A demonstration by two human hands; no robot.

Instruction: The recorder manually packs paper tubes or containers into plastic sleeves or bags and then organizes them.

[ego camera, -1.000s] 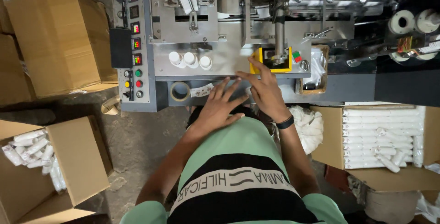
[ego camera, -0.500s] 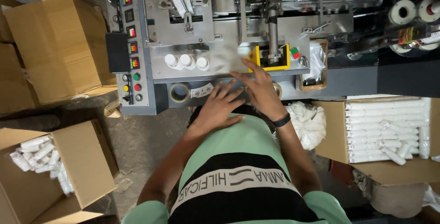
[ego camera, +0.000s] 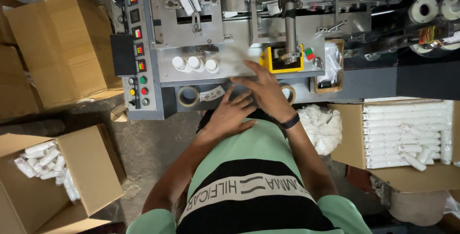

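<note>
**Both hands flat at the front ledge of a packing machine**

Looking straight down over someone in a green and black striped shirt (ego camera: pixel 249 186) standing right up against a grey metal packing machine (ego camera: pixel 191 28). The right hand (ego camera: pixel 263 88), with a black band on the wrist (ego camera: pixel 289 121), is spread palm-down with fingers stretched out over the machine's front ledge, just below the yellow bracket (ego camera: pixel 282 64) that wraps the foot of a vertical steel tube (ego camera: pixel 290 23). The left hand (ego camera: pixel 232 112) sits lower and closer to the body, fingers loosely fanned and partly tucked under the right one. Can't tell if either hand actually has anything in it, it looks like they're just resting open on the surface.

Just left of the right fingertips there are three small white caps (ego camera: pixel 195 63) in a row on the metal plate. Under those a roll of tape (ego camera: pixel 188 96) lies flat on the ledge. The control panel (ego camera: pixel 136 47) with red readouts and coloured buttons runs down the machine's left side.

Right of the person is an open carton (ego camera: pixel 407 133) stacked with long white packs, and between it and the body a heap of white bagged stuff (ego camera: pixel 323 126). Lower left, another open cardboard box (ego camera: pixel 48 176) with loose white packs, and a closed box (ego camera: pixel 62 47) above it
</note>
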